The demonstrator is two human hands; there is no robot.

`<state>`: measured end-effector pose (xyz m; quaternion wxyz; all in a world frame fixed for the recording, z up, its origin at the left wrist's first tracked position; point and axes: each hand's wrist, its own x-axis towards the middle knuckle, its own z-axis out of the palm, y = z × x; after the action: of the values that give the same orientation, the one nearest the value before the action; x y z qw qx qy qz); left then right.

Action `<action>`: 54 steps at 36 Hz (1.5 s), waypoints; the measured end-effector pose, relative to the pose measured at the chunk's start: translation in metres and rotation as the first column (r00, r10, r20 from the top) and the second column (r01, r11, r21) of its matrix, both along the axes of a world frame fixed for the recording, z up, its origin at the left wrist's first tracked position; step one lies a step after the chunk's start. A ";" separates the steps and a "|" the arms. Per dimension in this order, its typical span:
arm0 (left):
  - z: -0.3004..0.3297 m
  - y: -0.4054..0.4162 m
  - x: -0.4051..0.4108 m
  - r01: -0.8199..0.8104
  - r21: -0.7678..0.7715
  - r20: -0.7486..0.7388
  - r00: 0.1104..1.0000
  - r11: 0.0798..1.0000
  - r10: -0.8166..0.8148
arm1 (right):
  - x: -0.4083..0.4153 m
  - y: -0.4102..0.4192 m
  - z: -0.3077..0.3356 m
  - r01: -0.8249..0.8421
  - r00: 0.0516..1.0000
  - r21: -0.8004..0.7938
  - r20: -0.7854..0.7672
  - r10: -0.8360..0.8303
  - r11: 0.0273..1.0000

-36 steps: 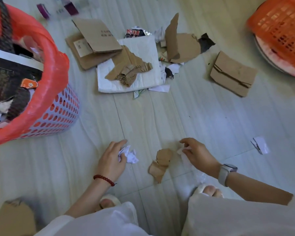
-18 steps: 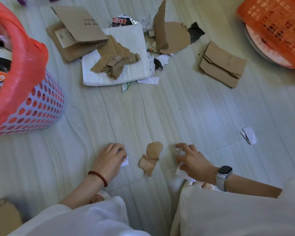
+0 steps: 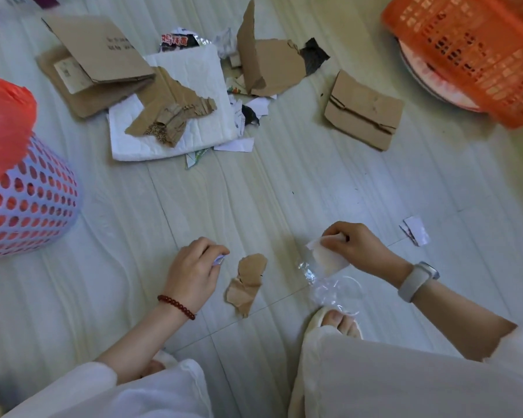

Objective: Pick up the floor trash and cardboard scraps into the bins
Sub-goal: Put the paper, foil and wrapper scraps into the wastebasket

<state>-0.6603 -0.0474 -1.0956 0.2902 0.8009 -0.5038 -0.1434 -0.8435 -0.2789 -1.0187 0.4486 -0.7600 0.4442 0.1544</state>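
Note:
My left hand [image 3: 194,271] is curled round a crumpled white paper scrap [image 3: 218,260], only a corner of which shows. My right hand [image 3: 355,247] pinches a white paper piece [image 3: 326,257] with clear plastic wrap [image 3: 334,289] hanging below it, just above the floor. Between the hands a torn brown cardboard scrap [image 3: 247,283] lies flat. A pile of cardboard pieces [image 3: 97,61] and a white padded sheet [image 3: 200,82] lies farther ahead. The red-lined perforated bin [image 3: 27,200] stands at the left.
An orange mesh basket [image 3: 471,52] sits at the top right. A folded cardboard piece [image 3: 363,110] lies alone right of the pile, and a small white paper scrap [image 3: 415,230] lies right of my right hand. My slippered foot [image 3: 334,322] is below the plastic wrap.
My left hand closed round the crumpled paper, hiding most of it. My right hand lifted the white paper and clear plastic off the floor. The view tilted, pushing the bin leftward.

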 end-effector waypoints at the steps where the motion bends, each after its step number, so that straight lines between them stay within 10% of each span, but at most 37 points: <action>1: 0.002 -0.007 -0.002 0.001 -0.016 -0.005 1.000 1.000 -0.001 | -0.002 -0.002 0.005 -0.009 1.000 0.038 -0.002 0.009 0.999; 13: -0.001 -0.051 -0.020 0.154 -0.064 -0.077 0.984 0.986 -0.158 | -0.048 0.056 -0.031 -0.249 0.915 0.024 -0.321 0.244 0.968; 23: -0.004 -0.041 -0.004 0.087 -0.022 -0.116 0.989 0.996 -0.089 | -0.035 0.036 -0.022 -0.362 0.923 -0.230 -0.221 0.314 0.903; 30: -0.001 -0.036 0.003 0.015 -0.006 -0.119 0.993 1.000 -0.015 | -0.017 0.062 -0.045 -0.723 0.684 -0.301 -0.439 0.583 0.622; 36: 0.001 -0.025 0.004 0.007 0.016 -0.103 0.995 1.000 -0.005 | -0.012 0.076 -0.060 -0.749 0.626 -0.214 -0.538 0.564 0.627; 44: 0.013 -0.030 0.016 -0.024 -0.033 -0.080 0.997 0.999 0.021 | -0.003 0.073 -0.062 -0.682 0.729 -0.465 -0.371 0.575 0.565; 49: 0.050 -0.048 0.043 -0.113 -0.137 0.005 0.993 0.984 0.115 | 0.062 0.049 -0.025 -0.329 0.867 -0.557 0.140 0.477 0.762; 54: 0.122 -0.069 0.091 -0.213 -0.297 0.167 0.948 0.931 0.270 | 0.163 0.036 0.040 -0.166 0.763 -0.558 0.449 0.464 0.813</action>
<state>-0.5693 -0.1168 -0.9740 0.3606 0.8193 -0.4432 0.0481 -0.6803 -0.2428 -0.9786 0.3199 -0.9234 0.1754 -0.1192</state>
